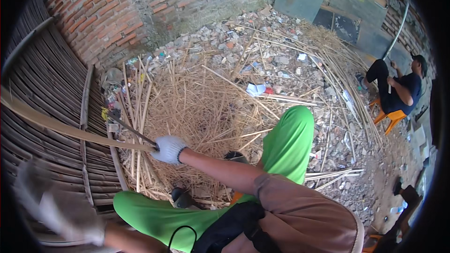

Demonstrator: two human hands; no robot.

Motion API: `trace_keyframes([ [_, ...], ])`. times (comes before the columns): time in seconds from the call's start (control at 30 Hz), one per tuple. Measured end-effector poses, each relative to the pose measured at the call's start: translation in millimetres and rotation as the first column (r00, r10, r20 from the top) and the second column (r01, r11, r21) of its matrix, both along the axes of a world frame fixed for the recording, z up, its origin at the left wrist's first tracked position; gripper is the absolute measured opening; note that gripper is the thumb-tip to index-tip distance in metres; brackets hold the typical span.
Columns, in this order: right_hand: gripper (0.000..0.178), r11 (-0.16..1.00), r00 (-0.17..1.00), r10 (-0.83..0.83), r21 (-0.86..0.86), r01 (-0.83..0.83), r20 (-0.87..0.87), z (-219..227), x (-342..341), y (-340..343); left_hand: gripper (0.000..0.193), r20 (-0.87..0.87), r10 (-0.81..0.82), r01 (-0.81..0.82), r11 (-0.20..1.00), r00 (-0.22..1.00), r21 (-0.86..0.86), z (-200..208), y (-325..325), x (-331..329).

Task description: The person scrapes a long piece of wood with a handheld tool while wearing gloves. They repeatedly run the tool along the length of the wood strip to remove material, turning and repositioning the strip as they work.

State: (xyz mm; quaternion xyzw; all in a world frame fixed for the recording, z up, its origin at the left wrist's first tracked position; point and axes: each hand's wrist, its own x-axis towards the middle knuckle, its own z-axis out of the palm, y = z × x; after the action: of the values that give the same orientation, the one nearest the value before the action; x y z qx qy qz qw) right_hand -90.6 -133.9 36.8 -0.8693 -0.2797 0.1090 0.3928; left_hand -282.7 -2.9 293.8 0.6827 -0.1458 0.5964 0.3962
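My right hand (167, 150), in a white knitted glove, is closed round a dark, narrow knife (133, 131) whose blade points up and left. A long, pale bamboo strip (70, 132) comes in from the left rim, and its near end reaches the knife and the right glove. Whether that hand also grips the strip is hidden. Low at the left, my left hand (63, 206) wears a similar glove. Motion smears its fingers, and nothing can be made out in them. Thin bamboo shavings (197, 98) lie heaped on the ground beyond my right hand.
Bamboo poles (42, 89) form a slatted stack along the left. Loose strips (136, 112) lie beside the shavings. Rubble and litter (281, 61) reach a brick wall (112, 14). At the far right another person (407, 89) sits on an orange stool (391, 115), holding a long strip (398, 33).
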Motion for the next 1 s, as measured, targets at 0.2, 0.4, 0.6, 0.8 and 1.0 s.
trace_keyframes([
  [0.2, 0.049, 0.968, 0.989, 0.147, -0.202, -0.148, -0.021, -4.9, 7.0, -2.4, 0.067, -0.183, -0.777, 0.708, 0.626, 0.602, -0.327, -98.7, 57.2, 97.9],
  [0.4, 0.056, 0.963, 0.981, 0.178, -0.193, -0.189, -0.071, 5.4, -18.4, 21.3, 0.043, -0.112, -0.743, 0.616, 0.621, 0.66, -0.485, -116.4, 83.5, 47.8],
  [0.6, 0.054, 0.989, 0.969, 0.057, 0.143, -0.022, -0.242, -135.0, -55.1, -17.3, 0.043, 0.049, -0.561, 0.482, 0.659, 0.826, -0.578, -150.3, 123.2, 16.8],
  [0.8, 0.038, 0.994, 0.882, -0.102, -0.084, 0.071, -0.46, -158.1, -70.9, -6.4, 0.043, 0.104, -0.599, 0.547, 0.63, 0.794, -0.551, -155.8, 132.8, 13.4],
  [1.0, 0.034, 0.977, 0.973, 0.167, 0.156, -0.142, -0.157, -31.9, -118.7, 51.1, 0.037, 0.13, -0.204, 0.237, 0.697, 0.97, -0.676, -161.2, 123.5, 24.2],
])
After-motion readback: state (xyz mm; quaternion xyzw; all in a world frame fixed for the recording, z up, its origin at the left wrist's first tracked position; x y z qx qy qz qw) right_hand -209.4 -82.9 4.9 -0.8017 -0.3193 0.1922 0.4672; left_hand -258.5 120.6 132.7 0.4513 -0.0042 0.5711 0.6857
